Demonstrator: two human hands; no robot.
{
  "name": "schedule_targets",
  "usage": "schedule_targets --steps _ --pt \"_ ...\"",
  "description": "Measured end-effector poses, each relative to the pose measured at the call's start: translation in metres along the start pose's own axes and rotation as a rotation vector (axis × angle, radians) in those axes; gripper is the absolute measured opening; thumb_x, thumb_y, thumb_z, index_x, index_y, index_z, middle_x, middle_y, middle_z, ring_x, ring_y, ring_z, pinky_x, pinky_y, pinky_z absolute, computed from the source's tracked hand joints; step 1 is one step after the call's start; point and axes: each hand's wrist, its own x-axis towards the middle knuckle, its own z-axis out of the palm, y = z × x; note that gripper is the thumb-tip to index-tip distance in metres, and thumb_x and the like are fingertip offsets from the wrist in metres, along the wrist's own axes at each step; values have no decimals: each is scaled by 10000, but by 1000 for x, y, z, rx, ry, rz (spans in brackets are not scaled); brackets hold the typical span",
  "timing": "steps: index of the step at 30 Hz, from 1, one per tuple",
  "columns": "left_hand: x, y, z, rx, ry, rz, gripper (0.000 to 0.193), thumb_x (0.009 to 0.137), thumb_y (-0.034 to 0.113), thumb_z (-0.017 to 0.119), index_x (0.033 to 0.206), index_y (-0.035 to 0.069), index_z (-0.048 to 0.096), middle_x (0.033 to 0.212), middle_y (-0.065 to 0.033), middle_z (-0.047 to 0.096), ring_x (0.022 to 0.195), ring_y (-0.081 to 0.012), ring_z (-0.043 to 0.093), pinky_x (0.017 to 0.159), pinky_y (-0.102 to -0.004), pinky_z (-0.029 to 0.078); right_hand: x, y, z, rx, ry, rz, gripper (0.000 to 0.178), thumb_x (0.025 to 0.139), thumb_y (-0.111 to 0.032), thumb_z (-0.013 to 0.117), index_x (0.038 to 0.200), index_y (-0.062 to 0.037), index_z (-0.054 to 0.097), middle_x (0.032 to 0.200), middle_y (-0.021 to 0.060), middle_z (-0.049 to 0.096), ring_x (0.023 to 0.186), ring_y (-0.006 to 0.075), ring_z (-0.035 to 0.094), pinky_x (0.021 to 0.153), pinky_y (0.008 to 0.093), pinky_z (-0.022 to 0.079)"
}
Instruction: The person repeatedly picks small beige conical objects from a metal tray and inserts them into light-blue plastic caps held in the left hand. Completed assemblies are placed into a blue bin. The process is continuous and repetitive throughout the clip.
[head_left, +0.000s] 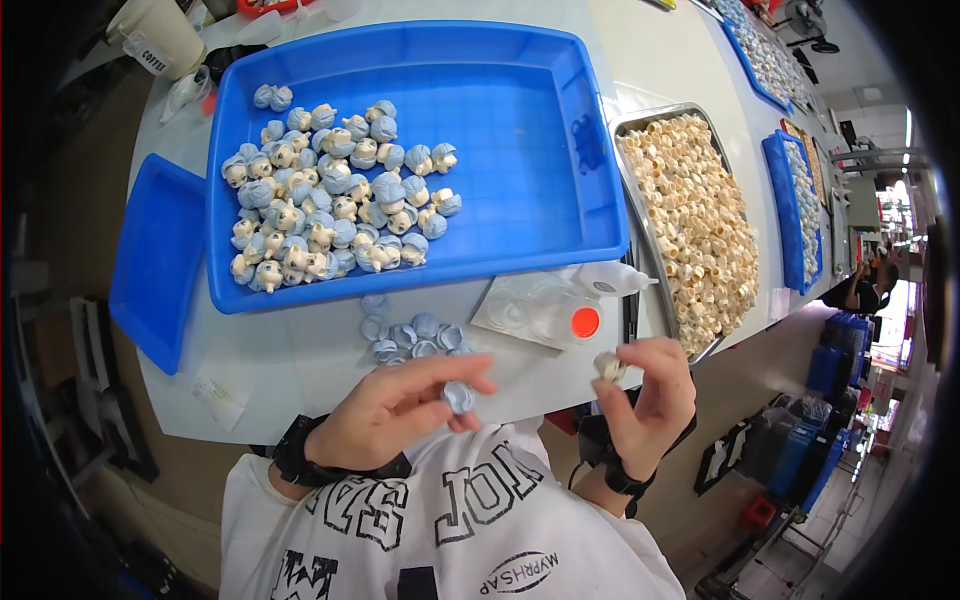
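Note:
Near the table's front edge, my left hand (385,412) is closed on a small light-blue hollow shell (459,397), its open side facing up. To the right, my right hand (652,402) pinches a small cream doll head (609,366) between thumb and fingertips. The two pieces are apart. Just beyond my left hand lies a loose group of blue shells (425,326). A large blue tray (500,262) holds many cream doll heads with blue shells (320,205) on its left side. Cream hollow pieces (690,220) fill a metal tray (645,262) at the right.
A white squeeze bottle (612,279) and a clear container with an orange-red end (585,322) stand between the trays and my hands. A smaller blue tray (160,255) leans at the left. A beige bucket (158,40) stands far left. More filled blue trays (795,210) are far right.

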Motion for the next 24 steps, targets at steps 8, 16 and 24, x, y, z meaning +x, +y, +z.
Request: schedule_targets --steps 8,16,24 --pt "0 -10 -6 34 1 67 300 756 -123 495 1052 -75 505 1081 -207 530 833 -197 623 674 -249 521 0 14 -2 -119 -1 112 285 589 38 715 857 -1 627 794 102 592 680 195 567 595 271 446" --pt "2 -13 -8 -52 67 148 264 797 -99 480 1055 -59 518 1128 -196 512 908 -181 597 767 -275 495 6 18 3 -146 -47 140 301 595 21 743 865 -6 614 769 71 591 648 149 536 589 250 427" --pt "1 -10 -11 35 29 41 420 810 -115 472 1222 -56 424 1143 -114 479 929 -156 580 803 -249 477 13 17 8 -201 -105 127 267 629 -9 742 865 -10 617 760 84 596 618 161 547 539 252 446"
